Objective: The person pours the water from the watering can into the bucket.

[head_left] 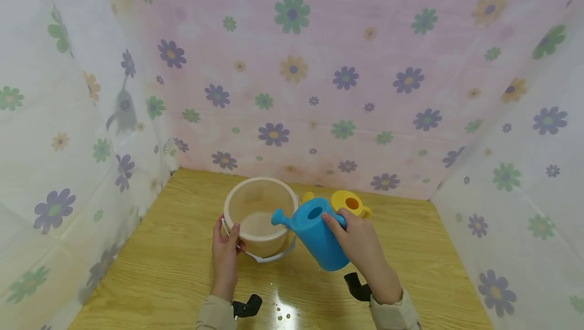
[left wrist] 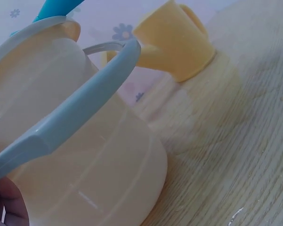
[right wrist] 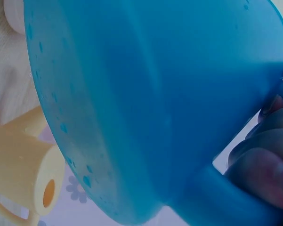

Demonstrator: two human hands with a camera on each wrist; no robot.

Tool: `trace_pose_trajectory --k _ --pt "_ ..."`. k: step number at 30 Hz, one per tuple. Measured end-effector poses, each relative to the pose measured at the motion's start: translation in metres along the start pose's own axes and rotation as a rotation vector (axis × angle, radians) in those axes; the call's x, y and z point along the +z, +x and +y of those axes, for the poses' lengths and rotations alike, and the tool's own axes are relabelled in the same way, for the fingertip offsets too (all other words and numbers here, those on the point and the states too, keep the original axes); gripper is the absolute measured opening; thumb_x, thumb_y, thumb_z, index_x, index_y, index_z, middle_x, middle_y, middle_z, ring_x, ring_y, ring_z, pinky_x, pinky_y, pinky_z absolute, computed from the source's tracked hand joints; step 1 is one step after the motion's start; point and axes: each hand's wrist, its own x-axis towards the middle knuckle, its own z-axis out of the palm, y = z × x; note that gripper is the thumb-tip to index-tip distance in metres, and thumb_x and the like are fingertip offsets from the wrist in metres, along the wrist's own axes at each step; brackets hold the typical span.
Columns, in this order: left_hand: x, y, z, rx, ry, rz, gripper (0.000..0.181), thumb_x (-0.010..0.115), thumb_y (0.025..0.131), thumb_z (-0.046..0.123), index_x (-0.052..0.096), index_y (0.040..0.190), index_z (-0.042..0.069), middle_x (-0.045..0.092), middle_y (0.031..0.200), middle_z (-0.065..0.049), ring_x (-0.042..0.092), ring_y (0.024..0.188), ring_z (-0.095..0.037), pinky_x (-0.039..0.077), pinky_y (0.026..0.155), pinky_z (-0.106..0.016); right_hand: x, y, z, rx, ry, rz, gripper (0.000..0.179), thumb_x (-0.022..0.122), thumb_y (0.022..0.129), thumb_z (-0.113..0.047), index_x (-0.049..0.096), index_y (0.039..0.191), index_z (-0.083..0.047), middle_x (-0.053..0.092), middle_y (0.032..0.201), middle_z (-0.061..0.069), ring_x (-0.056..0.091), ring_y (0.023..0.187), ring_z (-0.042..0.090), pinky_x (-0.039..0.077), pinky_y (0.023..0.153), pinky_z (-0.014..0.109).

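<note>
A cream plastic bucket (head_left: 266, 245) stands on the table, its pale grey bail handle (left wrist: 87, 101) hanging down at the front. At the bucket's left side, my left hand (head_left: 225, 251) grips it near the rim, by the handle's end. My right hand (head_left: 362, 241) holds a blue watering can (head_left: 321, 241) by its handle, fingers curled round it. The can is raised and tilted to the left, with its spout head (head_left: 279, 217) over the bucket's right rim. Droplets cling to the can's underside (right wrist: 80, 155). Whether water is flowing from the spout, I cannot tell.
Behind the blue can, a yellow watering can (head_left: 342, 199) stands on the wooden table (head_left: 169, 249), close to the bucket. Small drops (head_left: 280, 317) lie near the front of the table. Flower-printed cloth (head_left: 292, 117) encloses the back and both sides.
</note>
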Motion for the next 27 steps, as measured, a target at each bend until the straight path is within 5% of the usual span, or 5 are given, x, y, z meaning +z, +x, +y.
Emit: trace_pose_trajectory --k 20,27 --pt "0.000 -0.001 0.003 -0.039 0.024 0.008 0.055 0.060 0.085 0.034 0.033 0.132 0.031 0.051 0.064 -0.003 0.047 0.052 -0.014 0.040 0.050 -0.023 -0.002 0.006 -0.002 -0.022 -0.014 -0.027 0.040 0.046 0.087 -0.050 0.046 0.069 -0.015 0.036 0.051 -0.002 0.046 0.051 0.012 0.044 0.054 0.029" --pt "0.003 -0.008 0.016 -0.037 0.022 -0.030 0.057 0.059 0.086 0.032 0.030 0.135 0.026 0.051 0.064 -0.001 0.048 0.054 -0.013 0.041 0.052 -0.024 -0.003 0.008 -0.003 -0.012 -0.022 -0.047 0.043 0.044 0.087 -0.053 0.046 0.069 -0.015 0.035 0.052 -0.001 0.046 0.052 0.012 0.042 0.053 0.029"
